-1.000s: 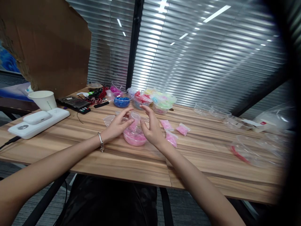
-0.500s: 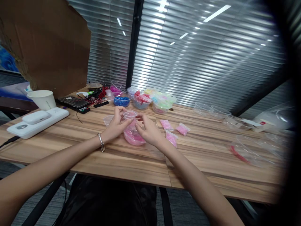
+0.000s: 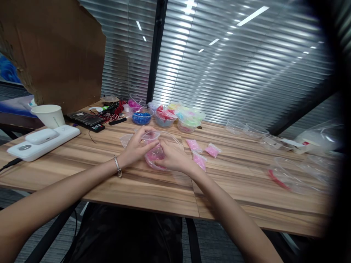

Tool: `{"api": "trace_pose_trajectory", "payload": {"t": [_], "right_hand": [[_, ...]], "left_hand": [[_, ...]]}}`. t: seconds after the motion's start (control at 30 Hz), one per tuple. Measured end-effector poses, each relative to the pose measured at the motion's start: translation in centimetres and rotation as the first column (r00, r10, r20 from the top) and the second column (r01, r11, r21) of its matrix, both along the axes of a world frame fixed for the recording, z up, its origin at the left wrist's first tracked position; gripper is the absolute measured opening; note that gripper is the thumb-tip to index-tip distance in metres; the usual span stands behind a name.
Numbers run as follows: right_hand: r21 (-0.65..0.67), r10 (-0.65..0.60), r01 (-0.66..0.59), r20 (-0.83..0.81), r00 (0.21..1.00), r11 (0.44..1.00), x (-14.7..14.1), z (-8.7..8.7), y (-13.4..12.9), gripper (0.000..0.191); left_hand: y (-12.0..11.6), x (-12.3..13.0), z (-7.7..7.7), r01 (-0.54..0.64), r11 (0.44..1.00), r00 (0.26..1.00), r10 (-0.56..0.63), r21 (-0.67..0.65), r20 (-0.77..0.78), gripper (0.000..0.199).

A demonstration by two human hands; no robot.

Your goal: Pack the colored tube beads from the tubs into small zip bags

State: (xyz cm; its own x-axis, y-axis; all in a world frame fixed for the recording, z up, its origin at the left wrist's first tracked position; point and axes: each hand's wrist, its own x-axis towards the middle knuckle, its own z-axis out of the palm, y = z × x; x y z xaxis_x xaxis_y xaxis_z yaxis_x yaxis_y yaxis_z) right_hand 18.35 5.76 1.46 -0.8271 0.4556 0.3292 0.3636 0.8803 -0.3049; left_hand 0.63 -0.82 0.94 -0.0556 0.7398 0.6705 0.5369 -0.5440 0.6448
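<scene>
Between my hands stands a clear plastic bowl (image 3: 175,136) with pink contents (image 3: 154,155). My left hand (image 3: 137,147) is closed on a small clear plastic bag (image 3: 150,136), its mouth spread over the bowl's left side. My right hand (image 3: 173,155) reaches into the bowl, fingers curled down and thumb pointing left. What its fingertips hold, if anything, is hidden. Left of my left hand lies another clear bag (image 3: 126,140). To the right of the bowl are packed bags of pink bits, one nearest my right hand (image 3: 199,160) and others further back (image 3: 193,145).
Behind are bowls of blue pieces (image 3: 142,117), red packets (image 3: 166,114) and pale green packets (image 3: 192,117). On the left stand a paper cup (image 3: 51,115) and a white power bank (image 3: 44,142). Clear containers (image 3: 287,173) lie at the right.
My right hand has come away from the bag's mouth and moved down into the bowl. The bowl's back rim now shows. My left hand stays at the bag, slightly lower.
</scene>
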Motion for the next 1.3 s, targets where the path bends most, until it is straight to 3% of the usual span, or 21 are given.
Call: {"api": "trace_pose_trajectory", "payload": {"t": [0.2, 0.37, 0.6, 0.73, 0.87, 1.17, 1.3], "right_hand": [[0.022, -0.121, 0.119, 0.117, 0.986, 0.993, -0.2, 0.1, 0.0, 0.037], [-0.007, -0.142, 0.145, 0.153, 0.978, 0.989, -0.2, 0.0, 0.1, 0.030], [-0.075, -0.118, 0.132, 0.159, 0.980, 0.988, -0.1, 0.3, 0.6, 0.018], [-0.152, -0.043, 0.060, 0.109, 0.993, 0.987, -0.1, 0.6, 1.0, 0.009], [-0.210, -0.002, 0.006, 0.021, 1.000, 0.978, -0.1, 0.8, 1.2, 0.006], [-0.326, -0.046, -0.012, -0.172, 0.984, 0.945, -0.3, 0.2, 2.2, 0.012], [-0.411, -0.078, -0.024, -0.231, 0.970, 0.911, -0.2, 0.1, 2.6, 0.014]], "left_hand": [[0.1, 0.0, 0.1, -0.019, 1.000, 1.000, 0.019, -0.022, 0.014, 0.030], [0.1, 0.2, 0.2, 0.061, 0.996, 0.995, -0.055, -0.069, 0.085, 0.030], [0.1, 0.2, 0.0, 0.036, 0.998, 0.996, -0.031, -0.055, 0.086, 0.029], [0.1, 0.3, 0.0, -0.040, 0.999, 0.998, 0.042, -0.032, 0.054, 0.028], [0.1, 0.3, 0.1, -0.030, 0.999, 0.999, 0.031, -0.026, 0.037, 0.030], [0.2, 0.1, 0.0, -0.008, 0.998, 0.999, 0.011, -0.057, 0.049, 0.032], [0.0, 0.1, 0.1, -0.021, 0.998, 1.000, 0.020, -0.060, -0.019, 0.034]]}}
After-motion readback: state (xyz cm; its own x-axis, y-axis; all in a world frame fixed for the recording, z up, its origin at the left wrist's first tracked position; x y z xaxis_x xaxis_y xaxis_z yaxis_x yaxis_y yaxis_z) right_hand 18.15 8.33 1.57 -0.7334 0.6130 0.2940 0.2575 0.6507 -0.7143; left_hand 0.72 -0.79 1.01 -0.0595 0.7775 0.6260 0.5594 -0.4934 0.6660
